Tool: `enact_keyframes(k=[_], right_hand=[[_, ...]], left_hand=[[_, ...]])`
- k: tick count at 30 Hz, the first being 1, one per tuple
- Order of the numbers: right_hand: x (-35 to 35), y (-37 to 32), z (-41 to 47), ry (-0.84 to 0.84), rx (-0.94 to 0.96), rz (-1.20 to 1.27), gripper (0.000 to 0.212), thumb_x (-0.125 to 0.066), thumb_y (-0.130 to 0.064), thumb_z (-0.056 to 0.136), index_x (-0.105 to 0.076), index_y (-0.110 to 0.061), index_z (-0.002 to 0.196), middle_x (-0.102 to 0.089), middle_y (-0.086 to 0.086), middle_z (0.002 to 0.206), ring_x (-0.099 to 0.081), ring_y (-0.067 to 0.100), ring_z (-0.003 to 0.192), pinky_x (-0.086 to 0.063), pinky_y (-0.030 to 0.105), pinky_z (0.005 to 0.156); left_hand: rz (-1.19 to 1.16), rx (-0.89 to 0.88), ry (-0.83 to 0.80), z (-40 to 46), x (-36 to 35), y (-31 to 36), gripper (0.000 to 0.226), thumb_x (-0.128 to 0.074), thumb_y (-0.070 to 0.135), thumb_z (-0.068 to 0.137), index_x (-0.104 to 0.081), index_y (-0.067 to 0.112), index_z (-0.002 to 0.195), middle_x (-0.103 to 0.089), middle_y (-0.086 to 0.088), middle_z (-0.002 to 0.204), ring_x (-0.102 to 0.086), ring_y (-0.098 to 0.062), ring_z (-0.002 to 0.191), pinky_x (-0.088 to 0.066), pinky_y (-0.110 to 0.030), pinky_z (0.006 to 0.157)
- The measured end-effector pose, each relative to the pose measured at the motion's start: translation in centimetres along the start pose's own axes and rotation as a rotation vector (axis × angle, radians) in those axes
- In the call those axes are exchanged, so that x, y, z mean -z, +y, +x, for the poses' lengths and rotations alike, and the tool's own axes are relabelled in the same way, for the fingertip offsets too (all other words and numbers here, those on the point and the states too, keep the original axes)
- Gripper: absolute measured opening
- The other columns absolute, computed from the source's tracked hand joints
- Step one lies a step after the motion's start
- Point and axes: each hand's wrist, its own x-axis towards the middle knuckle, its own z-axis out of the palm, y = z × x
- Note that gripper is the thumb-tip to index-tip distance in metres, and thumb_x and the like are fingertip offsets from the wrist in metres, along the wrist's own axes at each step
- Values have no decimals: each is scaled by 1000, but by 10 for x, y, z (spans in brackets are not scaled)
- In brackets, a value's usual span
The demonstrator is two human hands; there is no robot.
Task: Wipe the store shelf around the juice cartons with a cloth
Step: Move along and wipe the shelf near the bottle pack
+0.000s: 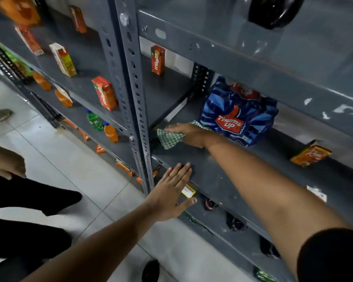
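Observation:
My right hand (189, 134) lies flat on a green checked cloth (168, 138), pressing it onto the grey metal shelf (216, 180) at its left end. Just behind the hand stands a blue Thums Up pack (237, 112). An orange juice carton (311, 154) lies tilted further right on the same shelf. A red Maaza carton (157, 60) stands upright at the back of the shelf section to the left. My left hand (172, 191) rests with fingers spread on the shelf's front edge, holding nothing.
A perforated upright post (134, 88) splits the rack. The left bay holds several juice cartons (104, 93) and orange and green bottles (110, 132) lower down. Dark bottle tops (235, 222) sit on the shelf below. Another person's leg in black (35, 195) stands on the tiled floor at left.

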Motion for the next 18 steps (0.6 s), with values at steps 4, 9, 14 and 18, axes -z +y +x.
enact_keyframes(k=[4,9,14,18], right_hand=[[0,18,-38,-103,25,81,54,-49,3,88,-59,-33,127,-39,1,152,-24,17,144,-15,35,121],[-17,32,-98,-123,-44,90,84,-39,25,68,-61,-36,122,-40,-7,150,-21,1,139,-2,28,117],[-32,41,-157,-125,-85,141,85,-36,26,68,-60,-31,126,-42,-7,148,-18,-2,138,2,21,111],[-42,51,-189,-212,-145,209,82,-44,23,76,-61,-45,119,-45,-15,145,-22,-5,139,-7,26,118]], left_hand=[[7,-57,27,-9,5,-10,85,-30,65,96,11,18,154,13,-4,164,19,-18,149,8,-44,122],[3,14,87,-1,11,-13,80,-23,61,99,16,17,153,18,-6,163,20,-25,149,9,-50,120],[42,6,55,41,20,-3,79,-7,65,95,9,16,155,12,-4,164,20,-23,149,9,-51,120],[74,134,-7,61,12,4,89,12,73,83,13,18,154,14,4,164,23,-19,147,17,-53,116]])
